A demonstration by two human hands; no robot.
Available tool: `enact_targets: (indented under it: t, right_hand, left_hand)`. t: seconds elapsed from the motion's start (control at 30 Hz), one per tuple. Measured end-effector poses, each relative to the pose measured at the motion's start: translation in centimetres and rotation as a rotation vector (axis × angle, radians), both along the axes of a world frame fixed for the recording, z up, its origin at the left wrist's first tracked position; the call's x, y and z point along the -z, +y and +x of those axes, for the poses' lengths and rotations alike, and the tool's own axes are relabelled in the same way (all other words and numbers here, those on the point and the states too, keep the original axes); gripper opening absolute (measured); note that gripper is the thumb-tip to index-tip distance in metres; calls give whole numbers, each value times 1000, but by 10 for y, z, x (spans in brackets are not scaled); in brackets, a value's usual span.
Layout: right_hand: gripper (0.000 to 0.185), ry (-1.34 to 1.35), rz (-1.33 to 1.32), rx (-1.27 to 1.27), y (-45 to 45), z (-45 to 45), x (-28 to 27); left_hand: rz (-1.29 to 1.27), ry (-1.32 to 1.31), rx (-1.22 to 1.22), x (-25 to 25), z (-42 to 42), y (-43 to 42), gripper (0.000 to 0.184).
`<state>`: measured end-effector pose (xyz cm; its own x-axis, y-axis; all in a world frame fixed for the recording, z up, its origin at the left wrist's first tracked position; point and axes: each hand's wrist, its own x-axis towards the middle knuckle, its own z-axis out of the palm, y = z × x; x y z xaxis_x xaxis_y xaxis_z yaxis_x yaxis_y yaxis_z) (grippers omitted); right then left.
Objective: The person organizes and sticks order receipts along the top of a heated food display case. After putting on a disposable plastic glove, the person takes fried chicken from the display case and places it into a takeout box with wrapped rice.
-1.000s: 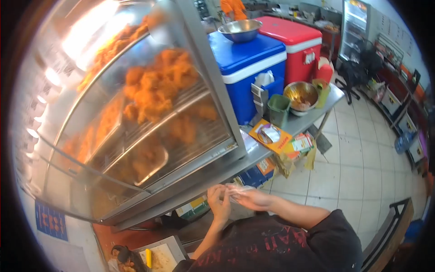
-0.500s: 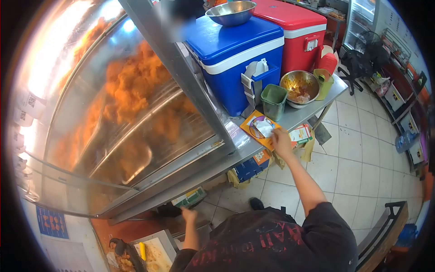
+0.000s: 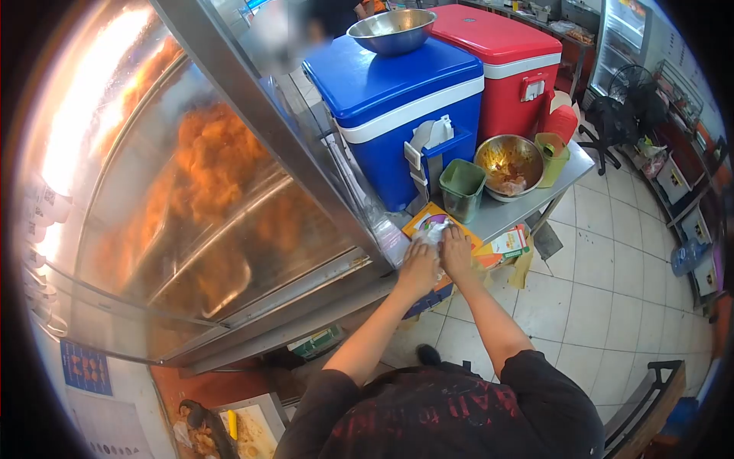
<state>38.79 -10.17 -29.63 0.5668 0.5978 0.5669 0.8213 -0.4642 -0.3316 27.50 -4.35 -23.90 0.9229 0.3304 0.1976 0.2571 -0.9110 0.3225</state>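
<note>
Both my hands meet over the orange box [image 3: 473, 242] on the steel table's front edge. My left hand [image 3: 420, 268] lies on the near left side of a crumpled clear-white plastic [image 3: 432, 232]. Against its right side is my right hand [image 3: 456, 252], fingers bent down onto it. Whether the fingers pinch the plastic cannot be made out. A green square container [image 3: 462, 191] stands just behind the box. To its right are a steel bowl [image 3: 511, 167] with reddish sauce and a yellow-green container [image 3: 552, 158].
A glass display case [image 3: 229, 191] with fried food fills the left. Blue [image 3: 405, 122] and red [image 3: 505, 84] coolers stand behind the containers, a metal bowl [image 3: 391, 32] on the blue one. A person [image 3: 329, 17] is partly visible beyond. A cutting board [image 3: 256, 432] lies lower left.
My left hand has come up from low near the table's underside to the plastic on the orange box. My right hand has shifted slightly left onto it. Earlier, both hands were together near my body.
</note>
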Motion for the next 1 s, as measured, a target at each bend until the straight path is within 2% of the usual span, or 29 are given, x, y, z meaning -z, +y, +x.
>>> enact_targets:
  t: [0.03, 0.07, 0.1, 0.13, 0.2, 0.3, 0.37, 0.53, 0.6, 0.67, 0.7, 0.8, 0.93, 1.0]
  right_hand:
    - [23, -95, 130, 45, 0, 1, -2]
    - [23, -100, 127, 42, -2, 2, -1]
    - [22, 12, 1, -39, -4, 2, -1]
    - [22, 124, -123, -119, -4, 3, -1]
    - [23, 139, -149, -163, -4, 4, -2]
    - [17, 230, -164, -171, 2, 12, 4]
    - [5, 1021, 718, -102, 15, 27, 30]
    - [9, 1048, 771, -174, 6, 33, -34]
    - [11, 1056, 782, -185, 1, 24, -38]
    - [26, 150, -190, -11, -7, 11, -29]
    - [31, 229, -46, -88, -8, 14, -20]
    - [26, 326, -197, -110, 6, 35, 7]
    - [23, 317, -110, -73, 7, 45, 8]
    - [18, 682, 374, -83, 5, 51, 5]
  left_hand:
    - [0, -6, 0, 3, 2, 3, 39]
    - [-120, 112, -24, 6, -1, 5, 39]
    - [-239, 231, -47, 9, -3, 6, 40]
    - [-240, 228, -50, 13, -5, 5, 40]
    - [-332, 16, -41, 15, -12, 1, 41]
    - [-194, 100, -33, 11, -13, -5, 44]
    - [-158, 100, -48, 17, -12, -5, 45]
    - [-128, 148, -105, 15, -11, -8, 47]
    - [-21, 121, -53, 20, -12, -5, 47]
    - [-40, 157, -60, 16, -12, -6, 47]
    - [-59, 200, -73, 13, -12, -7, 47]
    - [-63, 153, -68, 21, -12, -3, 48]
    - [-86, 189, -77, 22, -12, -2, 49]
    - [-100, 160, -83, 23, -14, -4, 48]
